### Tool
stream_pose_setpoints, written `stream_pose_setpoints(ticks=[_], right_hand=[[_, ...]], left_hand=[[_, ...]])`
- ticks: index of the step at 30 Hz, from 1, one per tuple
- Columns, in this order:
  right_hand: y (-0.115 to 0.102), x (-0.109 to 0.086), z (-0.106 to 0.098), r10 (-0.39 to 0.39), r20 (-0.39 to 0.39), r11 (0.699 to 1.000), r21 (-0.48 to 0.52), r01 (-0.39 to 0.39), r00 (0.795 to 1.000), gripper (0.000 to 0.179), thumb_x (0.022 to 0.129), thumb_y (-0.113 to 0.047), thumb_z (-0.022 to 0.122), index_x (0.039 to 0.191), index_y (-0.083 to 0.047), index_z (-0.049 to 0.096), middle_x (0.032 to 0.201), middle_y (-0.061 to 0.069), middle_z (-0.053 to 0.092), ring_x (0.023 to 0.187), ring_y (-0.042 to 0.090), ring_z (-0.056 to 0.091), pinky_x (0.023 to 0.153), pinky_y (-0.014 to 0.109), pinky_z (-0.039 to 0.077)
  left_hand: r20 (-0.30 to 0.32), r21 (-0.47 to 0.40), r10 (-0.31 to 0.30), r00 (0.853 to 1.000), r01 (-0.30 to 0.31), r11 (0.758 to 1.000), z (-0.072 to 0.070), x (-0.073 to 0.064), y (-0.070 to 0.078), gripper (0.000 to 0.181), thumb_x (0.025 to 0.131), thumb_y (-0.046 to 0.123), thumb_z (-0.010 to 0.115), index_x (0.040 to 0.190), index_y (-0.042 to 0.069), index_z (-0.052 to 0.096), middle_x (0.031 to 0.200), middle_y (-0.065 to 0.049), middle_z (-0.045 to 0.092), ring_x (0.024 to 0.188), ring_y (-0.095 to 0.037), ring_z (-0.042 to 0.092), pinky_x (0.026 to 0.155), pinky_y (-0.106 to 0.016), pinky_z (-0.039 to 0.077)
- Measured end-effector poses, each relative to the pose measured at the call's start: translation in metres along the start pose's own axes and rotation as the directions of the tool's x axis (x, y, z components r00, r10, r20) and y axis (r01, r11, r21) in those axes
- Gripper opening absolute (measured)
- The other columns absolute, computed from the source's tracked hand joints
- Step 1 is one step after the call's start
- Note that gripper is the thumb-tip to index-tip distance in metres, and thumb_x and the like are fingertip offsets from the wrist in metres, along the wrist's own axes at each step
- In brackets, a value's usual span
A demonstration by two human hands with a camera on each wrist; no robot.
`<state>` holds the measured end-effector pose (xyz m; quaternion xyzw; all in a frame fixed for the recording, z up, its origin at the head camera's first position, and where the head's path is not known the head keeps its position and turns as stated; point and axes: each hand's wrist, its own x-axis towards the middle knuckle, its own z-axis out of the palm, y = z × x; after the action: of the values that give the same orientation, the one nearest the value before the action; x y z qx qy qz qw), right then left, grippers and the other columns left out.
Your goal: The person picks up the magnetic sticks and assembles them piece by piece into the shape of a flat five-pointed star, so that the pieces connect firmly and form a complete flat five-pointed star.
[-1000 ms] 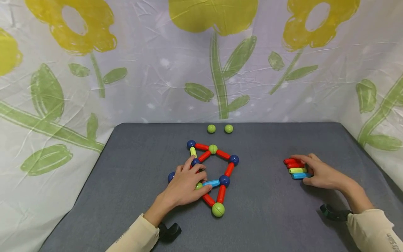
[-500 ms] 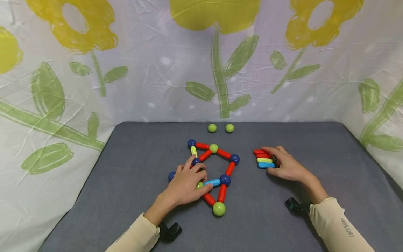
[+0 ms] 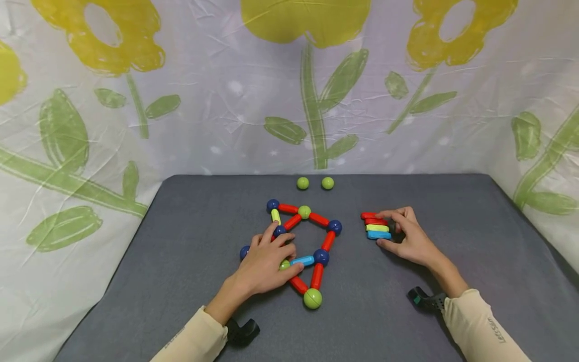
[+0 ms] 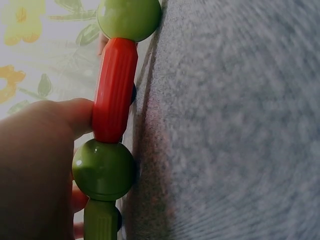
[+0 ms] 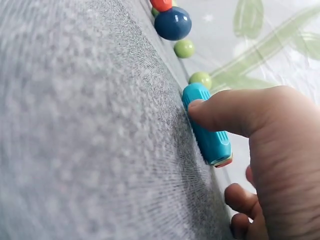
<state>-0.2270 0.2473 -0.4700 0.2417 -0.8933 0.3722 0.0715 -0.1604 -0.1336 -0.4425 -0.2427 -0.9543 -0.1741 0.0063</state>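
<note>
In the head view, my left hand (image 3: 267,264) rests over the near left part of a flat frame of magnetic rods and balls. Its thumb touches a red rod (image 4: 115,90) between two green balls, as the left wrist view shows; the palm hides some pieces. To the right, my right hand (image 3: 409,239) pinches a row of loose magnetic rods between thumb and index finger. Nearest me in that row is a blue rod (image 3: 374,235), pressed by the thumb. Behind it lie a yellow-green rod (image 3: 374,228) and two red rods (image 3: 367,215).
Two loose green balls (image 3: 302,183) sit near the back edge of the dark grey table (image 3: 203,201). The frame's near tip is a green ball (image 3: 312,298), and a blue ball (image 3: 334,227) marks its right corner. A flower-printed cloth (image 3: 217,100) hangs behind.
My right hand has drawn the row of rods leftward from the far right toward the frame; over the last half second it has barely moved. The left hand stays in place.
</note>
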Motion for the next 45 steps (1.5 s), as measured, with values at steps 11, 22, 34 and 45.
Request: stream_pose_setpoints(ticks=[11, 22, 34, 45], right_hand=[[-0.002, 0.002, 0.002, -0.115, -0.057, 0.991, -0.073, 0.111, 0.992, 0.032, 0.073, -0.002, 0.088, 0.091, -0.020, 0.069, 0.087, 0.002, 0.050, 0.077, 0.012, 0.040, 0.068, 0.026, 0.034], [-0.033, 0.007, 0.021, -0.260, 0.057, 0.958, -0.108, 0.265, 0.964, 0.025, 0.075, -0.014, 0.091, 0.097, -0.020, 0.081, 0.086, -0.007, 0.058, 0.077, 0.008, 0.046, 0.074, 0.026, 0.033], [-0.052, 0.004, 0.043, -0.239, 0.118, 0.962, 0.164, 0.219, 0.964, 0.022, 0.084, -0.016, 0.084, 0.103, -0.023, 0.076, 0.086, -0.007, 0.065, 0.063, 0.012, 0.048, 0.058, 0.020, 0.040], [-0.060, 0.001, 0.054, -0.228, 0.104, 0.961, 0.183, 0.206, 0.968, 0.023, 0.082, -0.016, 0.086, 0.101, -0.024, 0.075, 0.083, -0.005, 0.062, 0.062, 0.014, 0.046, 0.058, 0.018, 0.038]], left_hand=[[-0.005, 0.004, -0.004, 1.000, 0.004, 1.000, -0.001, -0.001, 0.001, 0.028, 0.097, 0.052, 0.059, 0.081, 0.029, 0.055, 0.149, -0.003, 0.057, 0.156, -0.038, 0.020, 0.112, -0.061, 0.029], [0.004, 0.006, -0.003, 1.000, 0.003, 1.000, 0.001, 0.000, -0.001, 0.030, 0.098, 0.055, 0.056, 0.081, 0.030, 0.054, 0.150, -0.002, 0.056, 0.156, -0.036, 0.018, 0.112, -0.060, 0.029], [0.000, 0.010, 0.000, 1.000, 0.000, 1.000, 0.001, 0.000, 0.000, 0.030, 0.098, 0.055, 0.056, 0.082, 0.030, 0.055, 0.150, -0.002, 0.055, 0.156, -0.037, 0.019, 0.111, -0.061, 0.030], [-0.010, 0.020, 0.004, 1.000, -0.004, 1.000, 0.001, 0.001, 0.001, 0.028, 0.098, 0.054, 0.057, 0.083, 0.030, 0.056, 0.149, -0.002, 0.057, 0.156, -0.037, 0.020, 0.110, -0.061, 0.030]])
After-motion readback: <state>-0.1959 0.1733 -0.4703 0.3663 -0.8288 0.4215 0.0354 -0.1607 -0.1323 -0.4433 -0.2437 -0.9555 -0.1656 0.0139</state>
